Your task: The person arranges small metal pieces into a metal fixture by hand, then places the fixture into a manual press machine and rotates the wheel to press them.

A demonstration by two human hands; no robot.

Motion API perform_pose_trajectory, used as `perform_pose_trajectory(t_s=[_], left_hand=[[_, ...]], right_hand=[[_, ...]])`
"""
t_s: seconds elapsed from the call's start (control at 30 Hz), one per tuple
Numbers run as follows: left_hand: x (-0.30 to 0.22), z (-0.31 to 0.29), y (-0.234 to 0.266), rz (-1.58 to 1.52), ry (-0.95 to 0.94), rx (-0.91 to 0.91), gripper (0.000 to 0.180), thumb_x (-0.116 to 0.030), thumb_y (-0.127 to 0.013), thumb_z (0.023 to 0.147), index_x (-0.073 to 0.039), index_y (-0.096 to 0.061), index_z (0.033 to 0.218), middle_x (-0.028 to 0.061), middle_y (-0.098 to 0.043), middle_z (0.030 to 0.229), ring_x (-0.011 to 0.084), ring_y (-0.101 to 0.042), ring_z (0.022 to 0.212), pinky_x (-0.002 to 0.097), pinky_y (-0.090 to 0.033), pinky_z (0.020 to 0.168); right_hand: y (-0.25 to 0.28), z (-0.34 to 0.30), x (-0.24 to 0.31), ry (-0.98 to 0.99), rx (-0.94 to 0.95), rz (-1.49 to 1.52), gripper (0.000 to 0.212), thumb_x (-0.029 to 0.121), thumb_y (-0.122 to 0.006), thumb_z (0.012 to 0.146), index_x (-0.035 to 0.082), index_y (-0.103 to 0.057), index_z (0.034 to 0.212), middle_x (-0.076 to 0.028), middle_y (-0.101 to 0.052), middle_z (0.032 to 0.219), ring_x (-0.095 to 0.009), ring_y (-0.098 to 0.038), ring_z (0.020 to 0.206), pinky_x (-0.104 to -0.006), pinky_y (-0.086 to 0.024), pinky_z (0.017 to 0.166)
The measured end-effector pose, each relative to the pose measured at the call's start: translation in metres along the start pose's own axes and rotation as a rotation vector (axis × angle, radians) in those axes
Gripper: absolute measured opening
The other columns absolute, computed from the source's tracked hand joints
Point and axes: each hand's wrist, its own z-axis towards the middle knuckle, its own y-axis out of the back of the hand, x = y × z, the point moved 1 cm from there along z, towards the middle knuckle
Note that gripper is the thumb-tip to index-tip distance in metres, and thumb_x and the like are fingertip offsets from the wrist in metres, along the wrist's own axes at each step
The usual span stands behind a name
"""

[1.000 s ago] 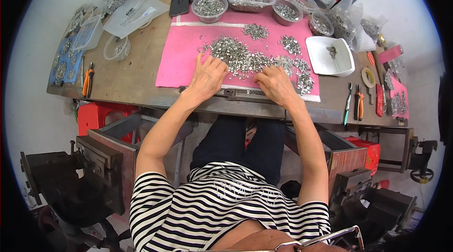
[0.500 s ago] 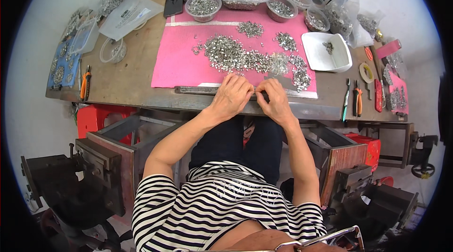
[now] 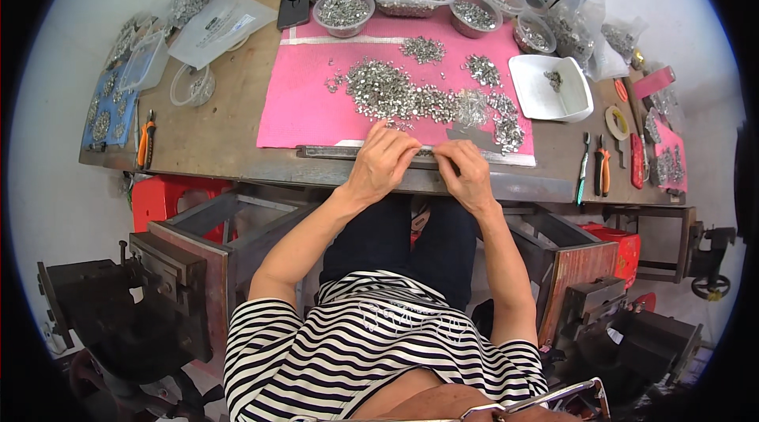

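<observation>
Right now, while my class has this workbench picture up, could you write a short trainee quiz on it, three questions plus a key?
1. True or false: the left hand and right hand are both at the dark metal bar.
2. What colour is the mat under the largest heap of metal pieces?
A. Blue
B. Pink
C. Green
3. Fill in the blank: in the picture, the white tray lies to the ____ of that heap.

Key: 1. True. 2. B. 3. Right.

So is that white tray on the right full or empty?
Nearly empty: the white tray holds only a small clump of silvery pieces, its bottom mostly bare.
</observation>
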Motion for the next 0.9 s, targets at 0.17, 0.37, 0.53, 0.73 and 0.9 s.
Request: perform_pose_trajectory(t_s=[0.17,0.37,0.53,0.73,0.9], left_hand=[[-0.009,-0.004,-0.009,0.222,-0.094,-0.013,0.018,-0.012,-0.078,0.083,-0.011,-0.076,0.101,0.0028,-0.067,0.099,0.023,-0.063,0.097,0.0527,-0.041,0.107],[-0.008,-0.009,-0.016,0.261,-0.105,-0.019,0.019,-0.012,-0.078,0.081,-0.013,-0.076,0.1,0.0014,-0.068,0.105,0.0231,-0.061,0.101,0.0552,-0.036,0.11],[-0.013,-0.003,-0.017,0.235,-0.028,0.008,0.013,-0.012,-0.077,0.083,-0.012,-0.073,0.096,0.0015,-0.068,0.103,0.023,-0.061,0.102,0.0542,-0.035,0.11],[-0.015,0.0,-0.014,0.17,0.061,0.059,0.013,-0.011,-0.075,0.086,-0.01,-0.071,0.098,0.0034,-0.069,0.102,0.0236,-0.062,0.103,0.0525,-0.036,0.11],[-0.01,-0.001,-0.005,0.023,0.089,0.08,0.014,-0.01,-0.075,0.087,-0.007,-0.072,0.101,0.0058,-0.071,0.105,0.0251,-0.065,0.107,0.0529,-0.037,0.112]], right_hand=[[-0.001,-0.002,0.0,-0.109,-0.084,0.1,0.016,-0.007,-0.072,0.083,0.0,-0.069,0.098,-0.014,-0.071,0.093,-0.031,-0.068,0.086,-0.0385,-0.053,0.077],[-0.001,-0.007,0.0,-0.147,-0.132,0.106,0.016,-0.008,-0.071,0.083,-0.001,-0.069,0.097,-0.014,-0.07,0.093,-0.03,-0.068,0.086,-0.0377,-0.053,0.077],[-0.002,-0.007,0.0,-0.141,-0.131,0.116,0.017,-0.008,-0.071,0.082,-0.001,-0.068,0.097,-0.014,-0.07,0.093,-0.03,-0.067,0.085,-0.0374,-0.053,0.076],[-0.002,-0.007,-0.001,-0.143,-0.13,0.11,0.016,-0.008,-0.071,0.082,0.0,-0.069,0.097,-0.013,-0.069,0.092,-0.03,-0.066,0.085,-0.0374,-0.053,0.076],[-0.003,-0.007,-0.001,-0.137,-0.127,0.123,0.016,-0.007,-0.071,0.082,0.0,-0.069,0.097,-0.013,-0.069,0.092,-0.03,-0.066,0.085,-0.0375,-0.053,0.076]])
